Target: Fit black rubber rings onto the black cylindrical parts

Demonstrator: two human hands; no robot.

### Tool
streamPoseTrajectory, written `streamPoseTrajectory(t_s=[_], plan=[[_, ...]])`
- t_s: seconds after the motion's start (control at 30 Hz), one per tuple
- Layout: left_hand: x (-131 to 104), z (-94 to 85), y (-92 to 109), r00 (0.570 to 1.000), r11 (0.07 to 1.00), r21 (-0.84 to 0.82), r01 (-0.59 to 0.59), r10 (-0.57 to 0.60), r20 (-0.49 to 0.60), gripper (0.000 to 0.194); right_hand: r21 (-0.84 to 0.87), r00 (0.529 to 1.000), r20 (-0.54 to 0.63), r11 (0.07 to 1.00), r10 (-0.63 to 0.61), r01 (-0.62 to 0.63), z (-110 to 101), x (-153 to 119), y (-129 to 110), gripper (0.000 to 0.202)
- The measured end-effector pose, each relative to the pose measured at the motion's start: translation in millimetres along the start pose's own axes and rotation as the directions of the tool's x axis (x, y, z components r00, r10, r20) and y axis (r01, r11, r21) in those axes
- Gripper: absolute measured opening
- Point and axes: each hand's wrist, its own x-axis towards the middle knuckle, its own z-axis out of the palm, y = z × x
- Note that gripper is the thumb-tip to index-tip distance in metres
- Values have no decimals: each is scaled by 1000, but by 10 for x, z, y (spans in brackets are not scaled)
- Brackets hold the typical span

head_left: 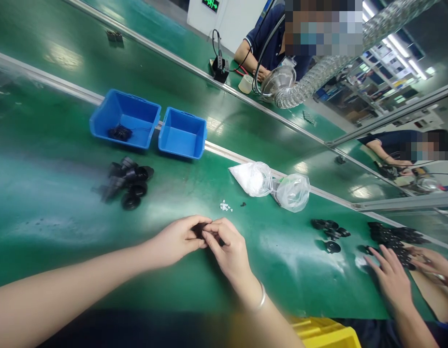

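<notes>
Above the green bench (pixel 166 285), my left hand (pixel 178 239) has its fingers closed around a small black plastic part (pixel 199 230). Meeting it fingertip to fingertip, my right hand (pixel 227 246) pinches at the same part, which is mostly hidden by the fingers. Just beyond lie a little heap of small white pieces (pixel 225 206) and a few tiny black pieces (pixel 243 204). A pile of black round plastic parts (pixel 127 181) sits to the left, somewhat blurred.
Two blue bins (pixel 125 104) (pixel 182 133) stand at the back, the left one holding a black cable bundle. Clear bags (pixel 251 179) (pixel 293 192) lie by the rail. At right, a co-worker's hands (pixel 392 278) are near black parts (pixel 388 239). A yellow crate (pixel 325 333) is below.
</notes>
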Motion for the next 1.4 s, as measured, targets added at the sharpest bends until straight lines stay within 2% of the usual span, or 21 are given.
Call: streamPoseTrajectory(t_s=[0.27,0.6,0.73,0.9,1.1,1.3,1.4], plan=[[-1,-15,-8,999,1000,-18,-15,16,50,46,82,998,9,995,60,-60,-14,15,-18,9],[-20,6,102,998,963,-262,64,-63,9,49,-5,995,12,995,-95,95,-66,-29,-77,24],[-19,2,111,998,966,-249,65,-67,2,46,-86,985,64,982,-163,168,-67,-77,-87,35],[-12,-3,131,998,975,-216,57,-58,-1,43,-156,978,93,968,-185,198,-44,-101,-50,38],[-23,-7,90,998,982,-182,50,-45,32,47,-44,990,12,989,-142,142,-38,-41,-43,27],[-11,6,-18,997,990,-130,47,-38,70,48,-100,986,63,982,-151,157,-40,-36,-38,15],[-10,14,-56,996,994,-102,43,-34,86,46,-163,979,129,970,-159,179,-80,-46,-77,16]])
